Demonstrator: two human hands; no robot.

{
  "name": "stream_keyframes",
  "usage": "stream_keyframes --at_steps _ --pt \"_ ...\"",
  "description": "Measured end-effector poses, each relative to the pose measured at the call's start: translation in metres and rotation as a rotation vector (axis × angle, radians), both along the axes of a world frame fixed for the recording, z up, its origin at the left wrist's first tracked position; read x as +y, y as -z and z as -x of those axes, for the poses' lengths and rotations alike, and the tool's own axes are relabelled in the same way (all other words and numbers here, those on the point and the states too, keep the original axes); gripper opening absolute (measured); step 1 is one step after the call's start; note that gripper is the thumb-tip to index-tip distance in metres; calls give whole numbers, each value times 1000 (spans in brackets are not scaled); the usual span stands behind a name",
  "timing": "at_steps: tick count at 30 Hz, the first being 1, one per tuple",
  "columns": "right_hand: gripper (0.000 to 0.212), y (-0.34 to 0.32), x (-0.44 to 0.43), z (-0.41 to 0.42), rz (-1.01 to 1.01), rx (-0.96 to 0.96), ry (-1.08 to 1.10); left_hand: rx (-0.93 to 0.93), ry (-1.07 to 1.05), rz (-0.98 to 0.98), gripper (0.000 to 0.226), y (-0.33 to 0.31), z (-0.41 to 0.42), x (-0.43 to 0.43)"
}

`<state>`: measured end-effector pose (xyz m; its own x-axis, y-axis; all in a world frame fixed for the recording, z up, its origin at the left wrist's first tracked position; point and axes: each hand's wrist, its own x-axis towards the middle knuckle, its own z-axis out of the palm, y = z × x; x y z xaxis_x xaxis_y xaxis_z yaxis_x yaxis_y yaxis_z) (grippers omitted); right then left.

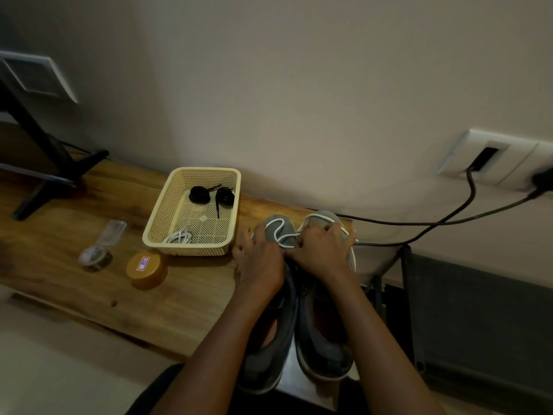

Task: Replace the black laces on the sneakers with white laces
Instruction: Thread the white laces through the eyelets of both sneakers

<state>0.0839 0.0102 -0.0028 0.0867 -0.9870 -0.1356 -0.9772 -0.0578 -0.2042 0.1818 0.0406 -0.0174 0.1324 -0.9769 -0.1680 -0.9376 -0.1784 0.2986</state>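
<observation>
Two grey sneakers stand side by side at the right end of the wooden counter (pixel 104 295). Their long axes run straight from the person toward the wall, with the toes pointing at the wall and the heels and open collars nearest the camera. The heels of the left sneaker (pixel 269 339) and the right sneaker (pixel 324 339) stick out past the counter's near edge.

A white lace (pixel 279 226) loops loosely over both toe caps and runs back to a spot between the hands. The left hand (pixel 260 262) lies on the forepart of the left sneaker, its fingers (pixel 241 250) curled down over the outer side and gripping it. The right hand (pixel 321 250) is bunched over the forepart of the right sneaker, its fingers (pixel 335 227) bent tight on the white lace, which comes out on either side of the hand.

Just left of the sneakers sits a cream mesh basket (pixel 191 250). Two coiled black laces (pixel 200 194) lie at its far end and a bundle of white cord (pixel 179 236) at its near end.

Near the basket's front corner stands a round yellow tub (pixel 146 269) with a white sticker (pixel 143 262) that reads "SR" in blue inside a red border. Farther left lies an open clear plastic case (pixel 101 245); any writing on it is too small to read.
</observation>
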Motion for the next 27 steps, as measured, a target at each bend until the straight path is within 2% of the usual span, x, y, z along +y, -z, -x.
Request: stream_keyframes --at_steps 4,10,11,14,16,18,19,20,22,24,27 --pt "52 2 0 -1 7 4 -4 56 -79 -2 41 -3 -2 -2" --pt "29 5 -4 3 2 -16 -28 200 -381 181 23 -20 -47 -7" --pt "25 5 -4 4 1 -39 -31 304 -386 198 17 -20 -52 -6" --pt "21 2 -8 7 35 -157 15 793 -305 223 6 -28 -46 -3" --pt "19 -2 -11 11 78 -219 92 999 -295 187 7 -35 -35 -3" --pt "15 -5 -11 14 100 -221 132 1101 -277 150 10 -35 -26 -3" --pt "13 -6 -11 14 100 -214 134 1062 -255 153 13 -33 -25 -3" --pt "12 -7 -10 14 99 -209 127 942 -226 165 15 -30 -26 -4" --pt "16 -7 -7 13 91 -207 98 605 -183 188 14 -22 -30 -5" --pt "28 -7 -5 11 81 -173 42 392 -154 187 9 -19 -31 -3" --pt "51 -1 -5 6 57 -43 -67 204 -83 144 9 -17 -27 -1"
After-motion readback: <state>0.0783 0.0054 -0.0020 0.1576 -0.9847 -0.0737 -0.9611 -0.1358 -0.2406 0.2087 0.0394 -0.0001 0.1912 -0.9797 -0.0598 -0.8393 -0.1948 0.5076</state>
